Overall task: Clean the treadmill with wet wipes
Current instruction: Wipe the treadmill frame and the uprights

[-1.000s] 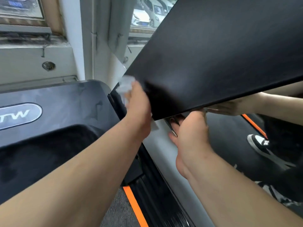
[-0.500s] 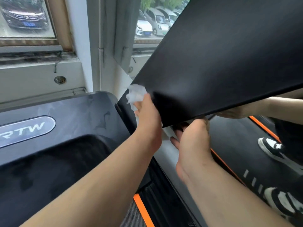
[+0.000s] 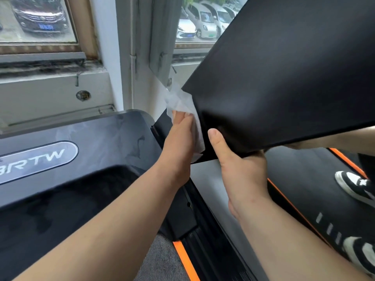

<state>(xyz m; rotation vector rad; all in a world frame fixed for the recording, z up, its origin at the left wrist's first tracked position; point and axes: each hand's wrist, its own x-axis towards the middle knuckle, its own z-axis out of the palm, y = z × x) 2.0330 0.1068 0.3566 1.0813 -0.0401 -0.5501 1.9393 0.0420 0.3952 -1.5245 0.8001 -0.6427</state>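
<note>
A large black panel (image 3: 284,78) of the treadmill is tilted up across the upper right. My left hand (image 3: 178,142) presses a white wet wipe (image 3: 182,106) against the panel's lower left edge, near its corner. My right hand (image 3: 239,169) grips the panel's bottom edge, thumb on its face and fingers underneath. The black treadmill housing (image 3: 81,149) with a silver "BRTW" badge (image 3: 36,159) lies at the left and shows wet streaks.
Another person's forearm (image 3: 334,140) holds the panel from below at the right, and their black-and-white shoes (image 3: 353,185) stand on a second treadmill belt with orange trim (image 3: 288,197). A wall, sill and windows (image 3: 40,21) are close behind.
My left hand has slid the wipe up along the panel's left edge towards the corner. My right thumb has come round onto the panel's face. The view has tilted up slightly.
</note>
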